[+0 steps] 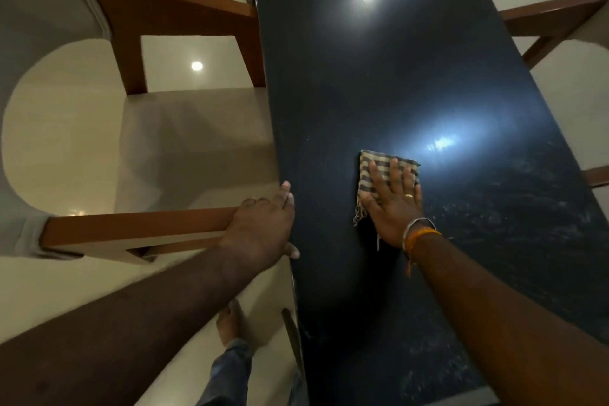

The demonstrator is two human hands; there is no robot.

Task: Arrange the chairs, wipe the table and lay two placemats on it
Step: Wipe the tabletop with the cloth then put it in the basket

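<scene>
Two hands are on the dark table (379, 76). The right hand (393, 204) lies flat with its fingers straight and spread, pressing a folded checked cloth (369, 171) down onto the glossy top, roughly midway across the table's width and nearer the person's end than the far one. The cloth shows past the fingertips and along the thumb side, its fringe trailing beside the heel of the palm. A ring sits on one finger, and a metal bangle and an orange thread circle the wrist. Dusty streaks mark the surface toward the table's right edge, and ceiling lights glare off the top just beyond the cloth.

The left hand (263, 227) rests on the table's left edge, fingers loosely extended along it and thumb on top, gripping nothing that I can make out. Just beside that hand, a wooden armrest meets the left edge; it belongs to a chair (184, 148) with a pale seat cushion drawn up against that side. Wooden arms of another chair (553, 20) show past the right edge. Below the left edge, a bare foot (229, 323) stands on the pale floor
</scene>
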